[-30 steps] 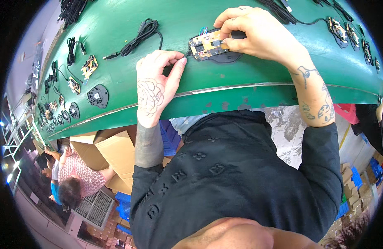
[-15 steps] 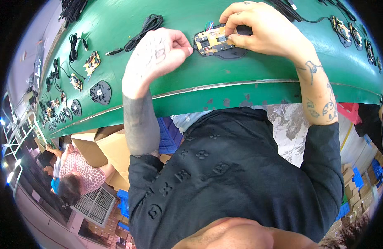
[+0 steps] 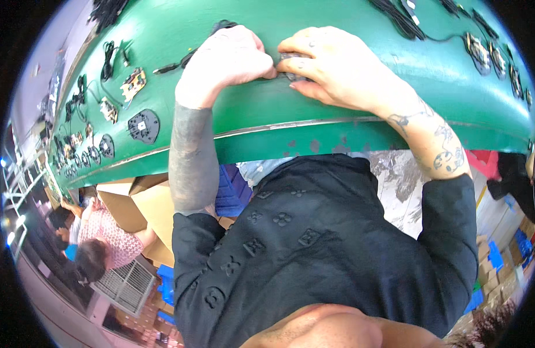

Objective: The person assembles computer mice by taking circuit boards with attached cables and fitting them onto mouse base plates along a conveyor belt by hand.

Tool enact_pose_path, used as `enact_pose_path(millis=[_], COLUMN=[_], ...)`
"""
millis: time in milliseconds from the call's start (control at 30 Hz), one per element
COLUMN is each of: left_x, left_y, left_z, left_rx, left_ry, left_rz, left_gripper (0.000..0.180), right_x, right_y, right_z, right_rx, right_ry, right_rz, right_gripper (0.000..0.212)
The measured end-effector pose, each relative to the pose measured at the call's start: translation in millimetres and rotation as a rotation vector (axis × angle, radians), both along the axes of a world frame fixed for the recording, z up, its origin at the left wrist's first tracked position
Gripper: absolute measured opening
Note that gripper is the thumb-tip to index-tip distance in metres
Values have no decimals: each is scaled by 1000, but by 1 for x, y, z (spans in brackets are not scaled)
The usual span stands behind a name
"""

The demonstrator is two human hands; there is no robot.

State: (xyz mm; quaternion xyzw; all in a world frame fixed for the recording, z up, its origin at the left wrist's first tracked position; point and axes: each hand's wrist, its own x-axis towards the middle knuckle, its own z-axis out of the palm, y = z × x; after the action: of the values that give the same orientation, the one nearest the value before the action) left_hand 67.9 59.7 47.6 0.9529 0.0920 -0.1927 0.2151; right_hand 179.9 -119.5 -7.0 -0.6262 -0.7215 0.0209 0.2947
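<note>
Under the curled fingers of my right hand (image 3: 331, 66) is a small dark computer-mouse base (image 3: 293, 76), mostly covered, close to the green tabletop. Its circuit board cannot be seen from here. My left hand (image 3: 229, 58) is closed just to the left of it, its thumb and fingertips pressed together near the base's left end. What those fingers hold, if anything, is hidden. Partly behind my left hand lies a coiled black cable (image 3: 225, 25), with its plug end (image 3: 164, 69) pointing left.
Left on the green table (image 3: 244, 124) lie another mouse base (image 3: 144, 126), a tan circuit board (image 3: 133, 84), and several more boards, bases and cables. More mouse parts (image 3: 478, 53) and black cables (image 3: 398, 18) lie at right. Another person (image 3: 113, 240) sits lower left beside a cardboard box (image 3: 154, 206).
My right hand has moved left and down, now covering the mouse base, whose board and wires showed before. My left hand has risen slightly, its fingers more tightly closed.
</note>
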Motion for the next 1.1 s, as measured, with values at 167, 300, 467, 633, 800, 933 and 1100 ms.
enact_pose_path(millis=[167,300,467,633,800,933,1100], left_x=[-20,-61,-165,-253,-275,-261,-228], left_y=[14,17,49,73,72,58,26], left_z=[-32,-29,-36,-39,-55,-64,-78], left_rx=[16,-89,145,304,281,275,293], left_ry=[-537,-835,-1007,-883,-749,-720,-759], left_rz=[331,456,762,895,635,634,595], left_gripper=[36,25,24,35,53,52,52], right_x=[19,66,108,99,-28,-103,-95], right_y=[-3,-17,-29,-5,102,188,234], right_z=[19,29,22,14,42,23,-22], right_rx=[-122,-249,-348,-186,-237,-230,-70], right_ry=[-98,-222,-376,-448,-49,67,86], right_rz=[-224,-612,-856,-768,-86,68,161], right_gripper=[25,25,24,38,47,63,46])
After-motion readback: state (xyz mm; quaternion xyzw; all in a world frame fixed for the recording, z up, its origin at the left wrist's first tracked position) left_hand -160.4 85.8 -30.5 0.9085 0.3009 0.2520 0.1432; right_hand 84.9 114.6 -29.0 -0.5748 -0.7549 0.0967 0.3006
